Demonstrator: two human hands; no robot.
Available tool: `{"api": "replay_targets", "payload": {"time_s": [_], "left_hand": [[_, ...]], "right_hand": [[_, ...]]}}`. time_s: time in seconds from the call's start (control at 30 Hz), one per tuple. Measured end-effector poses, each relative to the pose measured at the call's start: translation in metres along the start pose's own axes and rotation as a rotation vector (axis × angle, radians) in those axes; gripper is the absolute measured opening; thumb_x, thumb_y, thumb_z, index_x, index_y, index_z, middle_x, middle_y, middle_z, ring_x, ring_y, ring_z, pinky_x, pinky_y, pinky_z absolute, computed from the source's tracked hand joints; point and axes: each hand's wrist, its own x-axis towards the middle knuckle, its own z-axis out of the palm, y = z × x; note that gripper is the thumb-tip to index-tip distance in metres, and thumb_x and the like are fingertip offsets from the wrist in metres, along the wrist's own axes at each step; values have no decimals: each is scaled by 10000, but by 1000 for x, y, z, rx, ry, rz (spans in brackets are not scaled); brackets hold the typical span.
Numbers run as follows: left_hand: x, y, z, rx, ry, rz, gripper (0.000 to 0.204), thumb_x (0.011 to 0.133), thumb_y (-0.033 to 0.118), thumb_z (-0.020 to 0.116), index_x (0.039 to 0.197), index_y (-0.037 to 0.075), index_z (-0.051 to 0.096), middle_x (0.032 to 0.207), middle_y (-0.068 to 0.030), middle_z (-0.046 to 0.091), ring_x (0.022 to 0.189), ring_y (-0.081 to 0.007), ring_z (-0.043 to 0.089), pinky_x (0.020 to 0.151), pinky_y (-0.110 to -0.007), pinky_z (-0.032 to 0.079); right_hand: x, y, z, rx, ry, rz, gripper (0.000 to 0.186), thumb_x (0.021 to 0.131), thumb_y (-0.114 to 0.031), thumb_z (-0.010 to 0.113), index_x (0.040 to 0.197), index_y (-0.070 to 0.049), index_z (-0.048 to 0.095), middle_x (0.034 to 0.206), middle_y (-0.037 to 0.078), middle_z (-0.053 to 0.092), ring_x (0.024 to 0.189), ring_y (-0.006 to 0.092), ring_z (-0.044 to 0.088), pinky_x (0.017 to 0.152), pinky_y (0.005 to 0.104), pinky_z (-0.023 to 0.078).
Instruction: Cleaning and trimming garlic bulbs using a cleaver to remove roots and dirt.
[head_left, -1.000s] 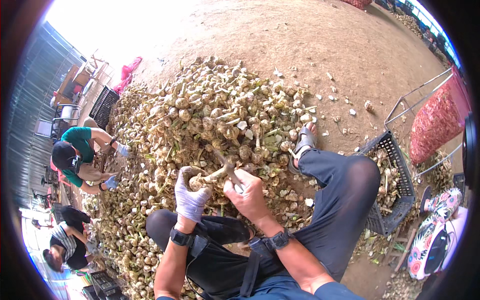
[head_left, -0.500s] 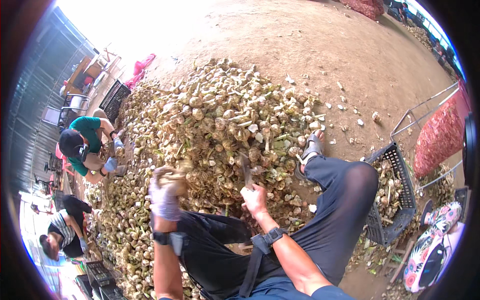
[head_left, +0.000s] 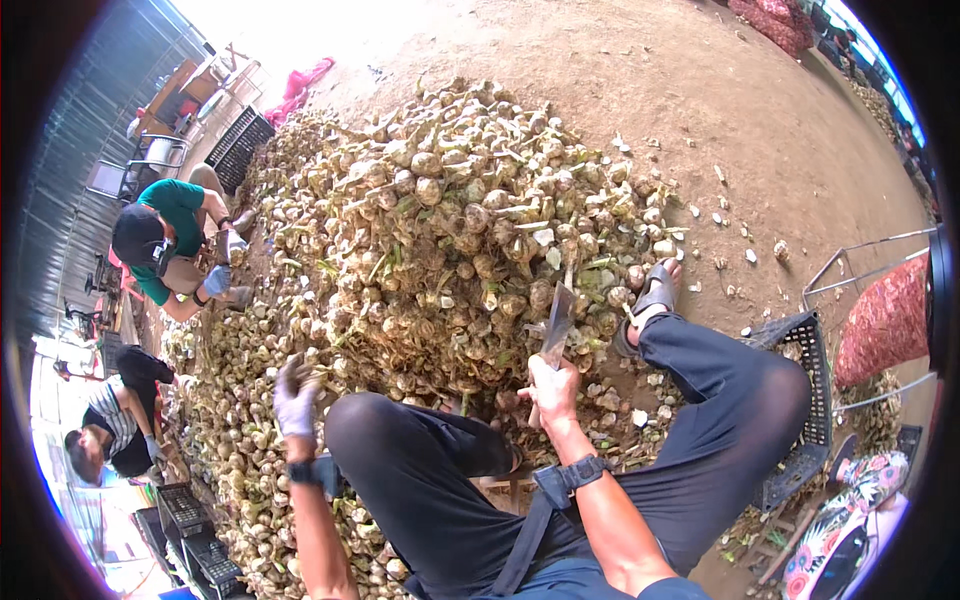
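Observation:
My bare right hand [head_left: 553, 390] is closed round the handle of a broad-bladed knife [head_left: 560, 318]. Its blade points up and away from me, in front of the garlic heap. To the left of my left knee, my left hand [head_left: 296, 398] wears a pale glove with dirt-darkened fingertips. Its fingers are stretched out over loose garlic bulbs [head_left: 250, 440], and I see nothing in them. A large heap of garlic with stalks and roots [head_left: 440, 230] rises in front of my legs.
Beside my right leg stands a black plastic crate [head_left: 818, 375], and past it a full red mesh sack [head_left: 880, 325] in a metal frame. Two people work at the left, one in a green shirt [head_left: 178, 205], one in stripes [head_left: 105, 405]. Black crates [head_left: 190, 520] stand lower left.
My left hand has swung left and down off the front of the heap, and its fingers now show stretched out. My right hand has moved right with the knife. The view has shifted slightly.

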Motion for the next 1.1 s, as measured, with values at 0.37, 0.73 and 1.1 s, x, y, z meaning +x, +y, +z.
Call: {"api": "replay_targets", "payload": {"time_s": [0.37, 0.73, 1.1], "left_hand": [[68, -46, 202, 1169, -428, 369, 878, 630, 265, 894, 1396, 115, 491, 1309, -216, 515, 1197, -406, 496, 1015, -444, 458], [75, -73, 179, 223, -277, 14, 708, 652, 110, 860, 1281, 57, 541, 1239, -109, 609, 1106, -256, 615, 974, -352, 501], [59, 127, 118, -415, -395, 80, 691, 712, -33, 628, 1367, 88, 444, 1114, -58, 646, 945, -197, 657, 812, -335, 578]], "right_hand": [[16, 8, -18, -42, 78, 14, 180, 931, -161, 665, 823, -24, 622, 652, -18, 541, 493, 79, 521, 509, 312, 600], [6, -1, -1, 12, 9, 2, 206, 938, -187, 670, 807, -35, 619, 644, -19, 541, 481, 78, 507, 515, 305, 588], [-12, -23, 14, 47, -75, -97, 239, 933, -192, 671, 767, -37, 597, 627, -20, 537, 487, 87, 528, 501, 301, 577]]}}
